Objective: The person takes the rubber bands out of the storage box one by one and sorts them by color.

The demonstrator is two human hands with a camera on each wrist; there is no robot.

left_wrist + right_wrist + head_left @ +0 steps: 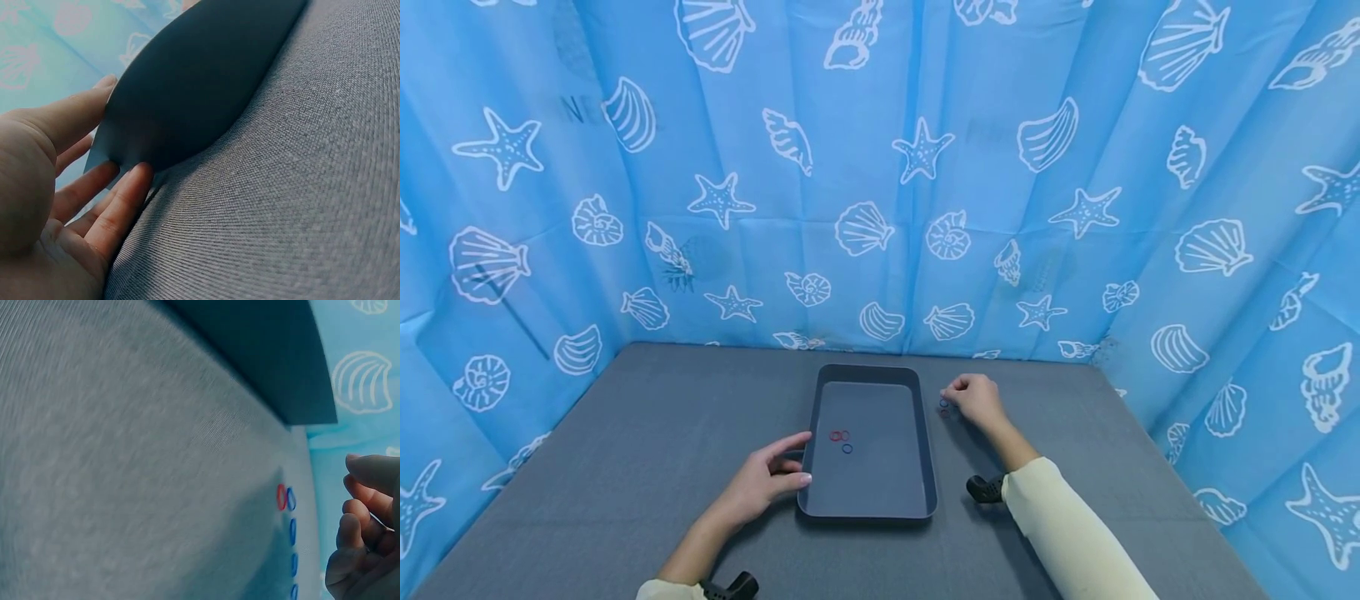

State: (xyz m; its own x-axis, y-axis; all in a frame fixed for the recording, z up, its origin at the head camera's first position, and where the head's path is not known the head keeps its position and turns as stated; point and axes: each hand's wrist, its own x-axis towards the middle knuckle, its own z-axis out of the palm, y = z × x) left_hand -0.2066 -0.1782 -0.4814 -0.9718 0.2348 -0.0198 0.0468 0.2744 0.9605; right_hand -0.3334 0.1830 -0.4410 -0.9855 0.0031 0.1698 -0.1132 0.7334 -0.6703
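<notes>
A dark grey rectangular tray (874,507) stands on the table. Inside it, left of centre, lie red rings (836,436) and a blue ring (847,448). At the tray's left side is my left hand (765,481); its thumb touches the rim and its other fingertips rest along the outer wall (181,87). My right hand (979,402) is beyond the tray's right wall, fingers bent, thumb and index tips close together. I cannot tell whether a ring is between them. Under that hand, a red ring (281,497) and several blue rings (292,532) lie in a row.
Grey cloth (647,450) covers the table. A blue curtain (865,167) with white shells and starfish hangs behind it and along both sides. Black wrist devices (985,489) sit at both cream sleeves (1075,533).
</notes>
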